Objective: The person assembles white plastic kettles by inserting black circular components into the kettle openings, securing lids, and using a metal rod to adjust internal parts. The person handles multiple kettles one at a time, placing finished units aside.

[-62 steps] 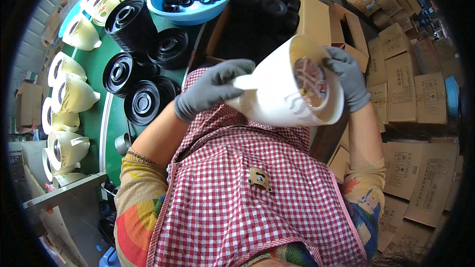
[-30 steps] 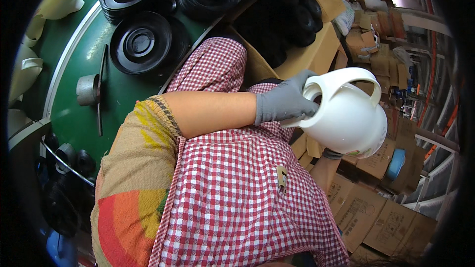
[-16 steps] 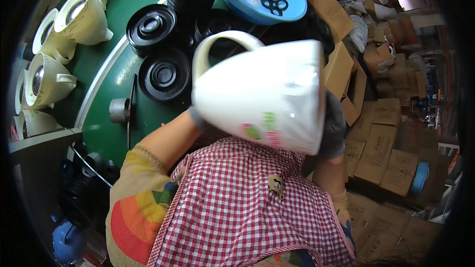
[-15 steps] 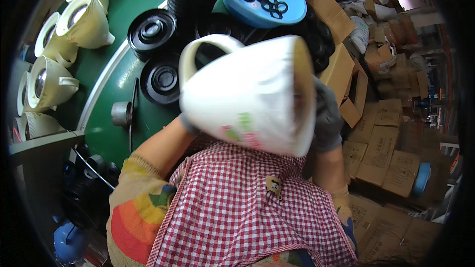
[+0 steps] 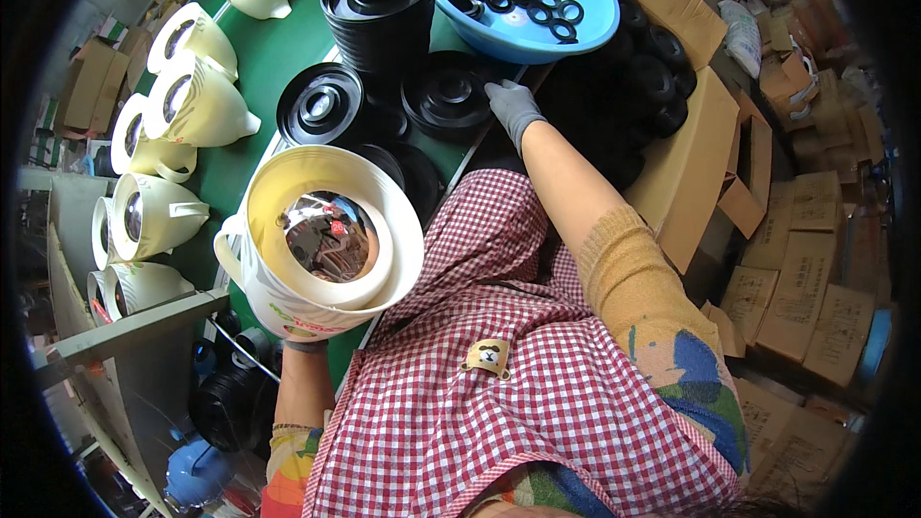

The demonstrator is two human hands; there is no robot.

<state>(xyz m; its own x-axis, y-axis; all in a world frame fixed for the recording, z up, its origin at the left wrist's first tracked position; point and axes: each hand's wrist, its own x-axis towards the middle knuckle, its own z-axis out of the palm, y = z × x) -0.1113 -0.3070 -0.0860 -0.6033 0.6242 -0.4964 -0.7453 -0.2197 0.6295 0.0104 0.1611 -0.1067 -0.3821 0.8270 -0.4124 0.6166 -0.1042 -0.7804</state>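
A cream vacuum jug body with a printed pattern is tilted at left centre, its wide open end facing up toward me. Inside shows a shiny mirrored liner. My left hand supports the jug from below; its fingers are mostly hidden behind it. My right hand, in a grey glove, reaches out to the far middle. Its fingers close on the near right edge of a black round plastic disc. Beside that lie another black disc and a tall stack of black discs.
Several similar jug bodies stand along the left of the green table. A blue basin of black rings is at the back. Right of my arm, an open carton holds black parts; stacked cartons lie beyond.
The jug has moved left and turned, its open end now facing me. My right hand has left the jug and reached out to a black disc.
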